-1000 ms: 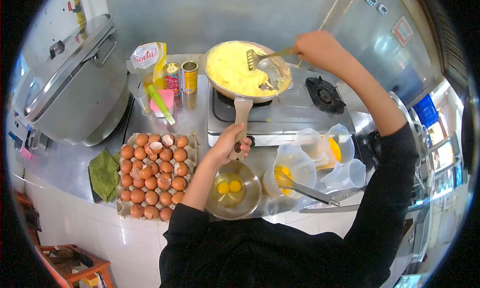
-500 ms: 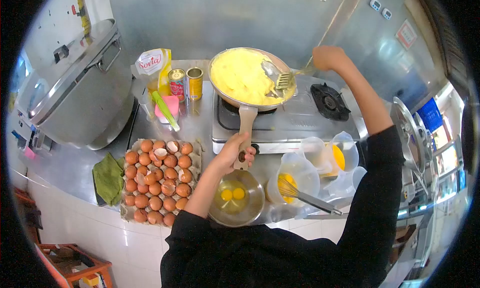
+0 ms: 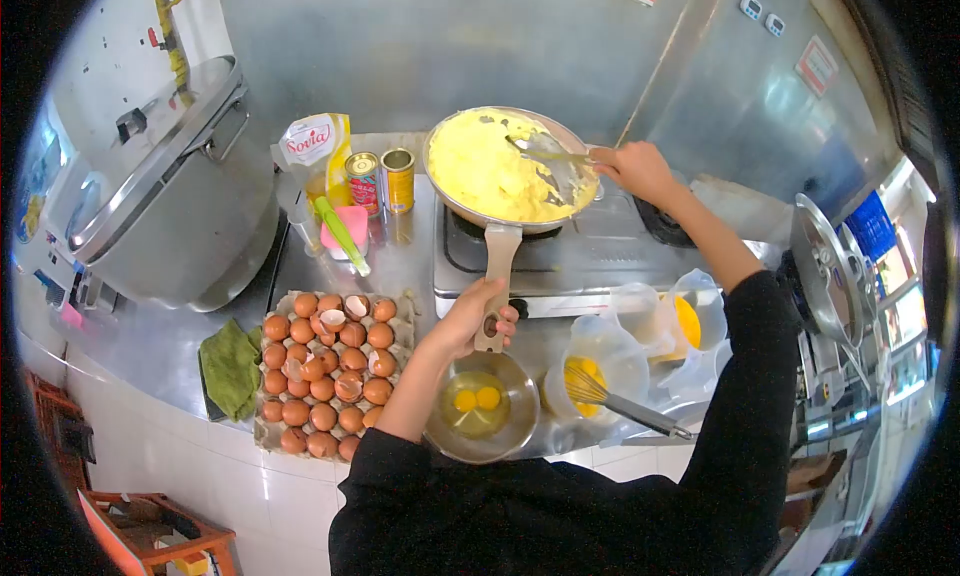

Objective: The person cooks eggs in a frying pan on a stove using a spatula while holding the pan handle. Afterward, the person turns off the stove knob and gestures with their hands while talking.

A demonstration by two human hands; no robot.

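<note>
Hands at a cooking table. The left hand has its grip closed around the handle of the pan, which sits over a burner of the stove along the table's far edge. The right hand grips a spatula, its blade within the pan, which holds yellow food. Near edge: a bowl with two yolks.

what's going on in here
Someone's left grip holds the handle of a frying pan over a gas stove. The right grip holds a metal spatula, its head at the thick yellow mixture in the pan. Nearby, a metal bowl holds two yolks, a whisk leans in a plastic jug, and an egg tray carries brown eggs and broken shells.
</note>
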